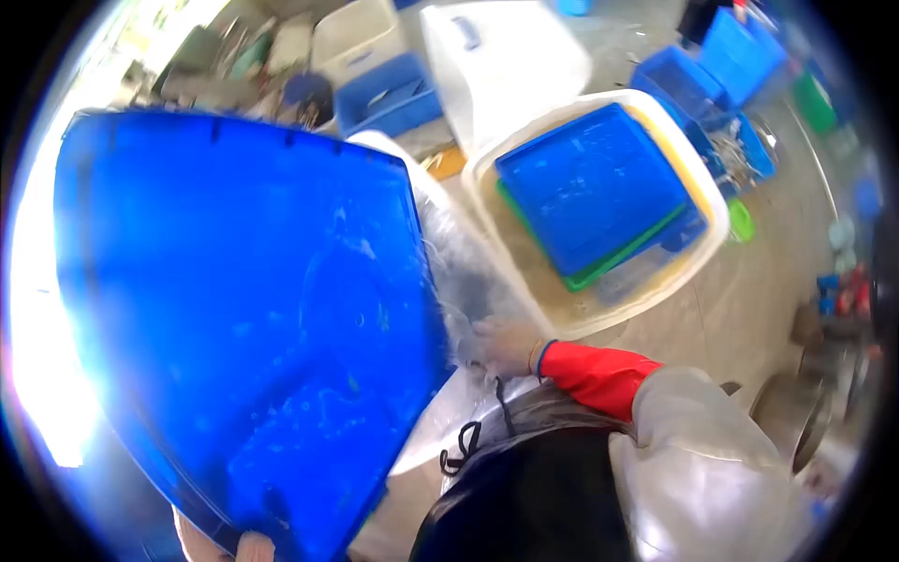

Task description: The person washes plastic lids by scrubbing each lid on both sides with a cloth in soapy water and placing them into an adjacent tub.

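Observation:
A large blue plastic bin, wet and tilted up, fills the left half of the head view. My left hand grips its near rim at the bottom edge, with the thumb over the rim. Close to the bin's right side is my right hand, blurred, with splashing water about its fingers; whether it holds anything is hidden. A red cuff covers that wrist. Beyond it, a white tub of murky water holds a blue tray on top of a green one.
A white box stands behind the tub. Blue bins are at the upper right, near a green ring. A blue crate and a cream bin stand at the top. Metal pots lie at the right.

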{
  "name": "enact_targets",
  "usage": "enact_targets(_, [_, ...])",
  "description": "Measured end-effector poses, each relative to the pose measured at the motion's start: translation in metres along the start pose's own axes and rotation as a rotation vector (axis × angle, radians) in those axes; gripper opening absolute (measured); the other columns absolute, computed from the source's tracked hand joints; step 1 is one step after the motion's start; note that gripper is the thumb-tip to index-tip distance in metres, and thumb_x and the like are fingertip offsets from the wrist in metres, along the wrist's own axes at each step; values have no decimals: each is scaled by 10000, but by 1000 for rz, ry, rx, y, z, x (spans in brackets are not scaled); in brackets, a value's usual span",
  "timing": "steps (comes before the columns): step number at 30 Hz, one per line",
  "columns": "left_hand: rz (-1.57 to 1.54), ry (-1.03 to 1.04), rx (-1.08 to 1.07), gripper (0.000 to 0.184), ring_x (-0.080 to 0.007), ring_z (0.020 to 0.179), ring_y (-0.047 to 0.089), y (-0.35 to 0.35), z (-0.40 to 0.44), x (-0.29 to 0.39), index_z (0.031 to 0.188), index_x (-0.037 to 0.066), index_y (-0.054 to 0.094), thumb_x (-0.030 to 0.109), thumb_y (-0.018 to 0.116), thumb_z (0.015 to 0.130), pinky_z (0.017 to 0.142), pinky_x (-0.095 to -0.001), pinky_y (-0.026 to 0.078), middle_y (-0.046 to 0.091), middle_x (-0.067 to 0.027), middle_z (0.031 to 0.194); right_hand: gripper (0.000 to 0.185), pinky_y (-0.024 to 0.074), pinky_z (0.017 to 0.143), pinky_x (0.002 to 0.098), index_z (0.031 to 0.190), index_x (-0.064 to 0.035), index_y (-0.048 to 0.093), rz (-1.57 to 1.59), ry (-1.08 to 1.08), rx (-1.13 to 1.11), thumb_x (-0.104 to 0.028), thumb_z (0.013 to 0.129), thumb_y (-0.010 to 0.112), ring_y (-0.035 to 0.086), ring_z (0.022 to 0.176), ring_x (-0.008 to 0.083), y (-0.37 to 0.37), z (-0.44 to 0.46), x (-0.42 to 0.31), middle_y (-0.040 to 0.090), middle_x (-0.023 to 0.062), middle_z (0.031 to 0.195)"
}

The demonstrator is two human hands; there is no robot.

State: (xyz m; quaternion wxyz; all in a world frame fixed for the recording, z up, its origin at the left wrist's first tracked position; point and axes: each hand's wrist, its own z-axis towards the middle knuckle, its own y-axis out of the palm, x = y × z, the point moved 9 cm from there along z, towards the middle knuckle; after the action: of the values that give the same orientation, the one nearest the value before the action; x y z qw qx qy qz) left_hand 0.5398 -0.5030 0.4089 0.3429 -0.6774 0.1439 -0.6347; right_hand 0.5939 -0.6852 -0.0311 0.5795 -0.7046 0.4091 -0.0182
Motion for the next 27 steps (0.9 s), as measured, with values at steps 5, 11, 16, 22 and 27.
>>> enact_targets(5, [612,560,-536,760,-285,1102,656,114,31,89,1398,-51,559,21,680,652,958,-424,518,675,-212,1218,533,481,1024,417,1126,-118,733,-64,-44,518,-420,692,800,586,1187,291,-8,-46,5,629,84,1261])
enact_targets(11, [541,1262,-729,751,-251,831,653,317,77,43,1381,63,599,142,808,664,1110,-490,394,727,-64,1038,356,503,856,417,823,-160,728,-71,-82,718,-436,606,786,637,932,228,6,-35,-1,651,22,936])
enact_targets(16, [582,1329,-641,719,-326,839,648,446,108,-12,1361,107,599,113,818,676,1126,-531,382,682,-94,872,350,507,794,402,791,-170,720,-102,-13,723,-458,595,756,659,882,214,19,-18,4,684,17,883])
enact_targets(22, [525,729,-229,718,-397,1189,627,353,292,-163,1401,47,573,159,755,716,1076,-450,466,657,-220,1300,355,484,845,402,840,-121,698,-44,18,646,-419,650,737,621,915,242,23,-14,3,650,61,922])
enact_targets(27, [1151,584,-408,595,-312,1119,663,205,271,-210,1357,51,617,349,665,845,1075,-507,452,697,-190,1216,343,485,827,397,824,-123,675,-59,15,569,-420,660,727,624,901,233,30,-8,7,641,46,888])
